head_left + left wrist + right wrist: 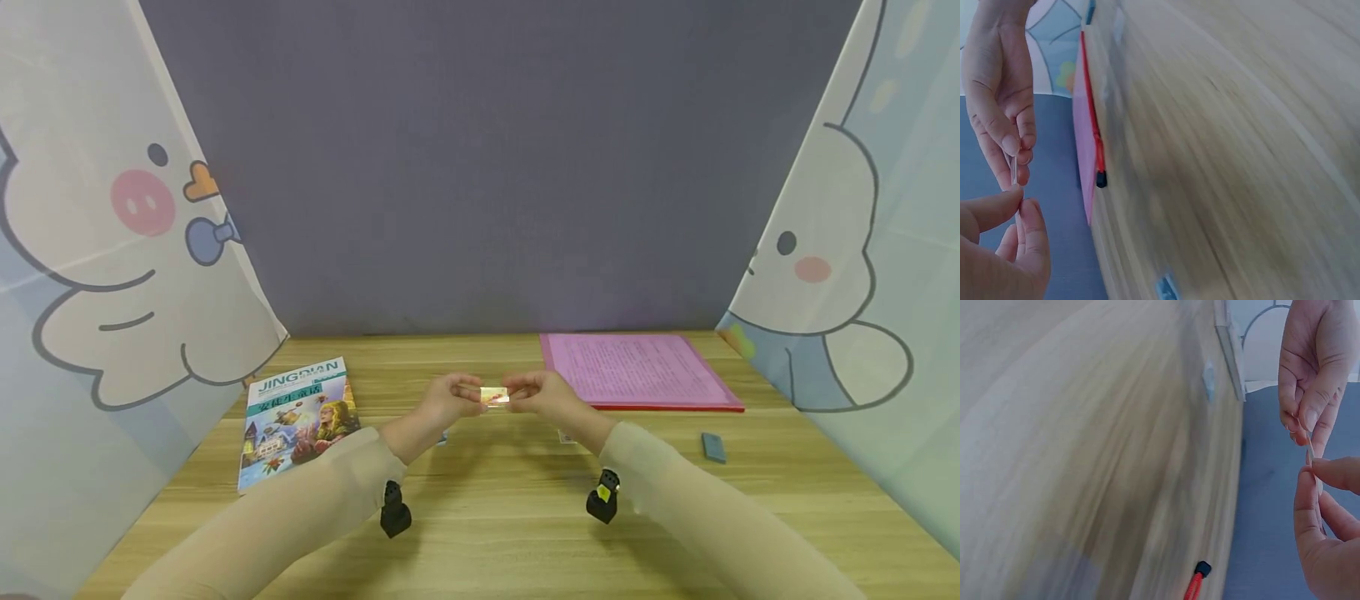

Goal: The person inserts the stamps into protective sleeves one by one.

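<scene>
Centrally, both hands pinch small card ends, above table.

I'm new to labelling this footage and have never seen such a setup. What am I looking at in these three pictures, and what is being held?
No machine: a person works with bare hands. The wide picture comes from a head-worn camera; the other two from cameras on each wrist. The left hand and right hand pinch a small thin card between them above a wooden table. On the table lie a picture book, a pink folder and a small grey block. Cartoon curtains hang at both sides.
</scene>
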The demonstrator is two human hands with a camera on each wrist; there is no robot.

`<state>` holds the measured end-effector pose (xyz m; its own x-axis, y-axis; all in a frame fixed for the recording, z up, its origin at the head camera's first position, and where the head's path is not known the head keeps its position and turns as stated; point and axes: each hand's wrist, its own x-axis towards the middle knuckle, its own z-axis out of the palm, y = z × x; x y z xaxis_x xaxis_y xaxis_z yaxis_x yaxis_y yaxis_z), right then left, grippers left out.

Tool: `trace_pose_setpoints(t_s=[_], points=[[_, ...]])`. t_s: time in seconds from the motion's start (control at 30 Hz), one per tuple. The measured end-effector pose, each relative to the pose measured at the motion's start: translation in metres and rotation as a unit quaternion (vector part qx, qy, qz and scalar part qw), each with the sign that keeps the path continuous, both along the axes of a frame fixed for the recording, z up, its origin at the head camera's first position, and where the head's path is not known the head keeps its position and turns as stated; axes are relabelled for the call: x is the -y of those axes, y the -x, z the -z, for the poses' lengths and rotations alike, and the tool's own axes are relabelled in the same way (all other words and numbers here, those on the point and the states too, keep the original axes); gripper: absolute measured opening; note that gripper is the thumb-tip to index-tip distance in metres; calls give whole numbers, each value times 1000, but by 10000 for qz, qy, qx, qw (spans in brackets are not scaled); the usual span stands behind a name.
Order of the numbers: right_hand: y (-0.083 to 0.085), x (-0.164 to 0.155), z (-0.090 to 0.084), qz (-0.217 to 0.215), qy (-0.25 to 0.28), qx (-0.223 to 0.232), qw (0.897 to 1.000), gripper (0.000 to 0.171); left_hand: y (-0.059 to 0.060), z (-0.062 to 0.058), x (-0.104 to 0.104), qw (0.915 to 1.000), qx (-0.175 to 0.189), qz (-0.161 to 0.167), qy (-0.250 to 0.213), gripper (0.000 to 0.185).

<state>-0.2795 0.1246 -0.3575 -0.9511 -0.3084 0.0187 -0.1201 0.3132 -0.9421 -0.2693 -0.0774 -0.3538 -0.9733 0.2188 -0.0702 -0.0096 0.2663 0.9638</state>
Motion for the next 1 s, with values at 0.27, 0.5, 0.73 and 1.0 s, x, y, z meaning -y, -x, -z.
trace_pose_setpoints(t_s=[0.27, 0.5, 0.73, 1.0], points=[[3, 6, 17, 33, -291, -214, 9993, 37, 4, 16, -2, 9982, -131, -226, 543, 36], [1, 11, 27, 176, -222, 53, 9996, 36, 3, 19, -3, 9942, -223, -201, 1037, 33], [2, 13, 38, 256, -316, 254, 9988, 41, 6, 26, -4, 9889, -250, -157, 1457, 35], [2, 16, 43, 322, -409, 154, 9985, 38, 10, 34, -8, 9865, -162, -185, 1617, 33]])
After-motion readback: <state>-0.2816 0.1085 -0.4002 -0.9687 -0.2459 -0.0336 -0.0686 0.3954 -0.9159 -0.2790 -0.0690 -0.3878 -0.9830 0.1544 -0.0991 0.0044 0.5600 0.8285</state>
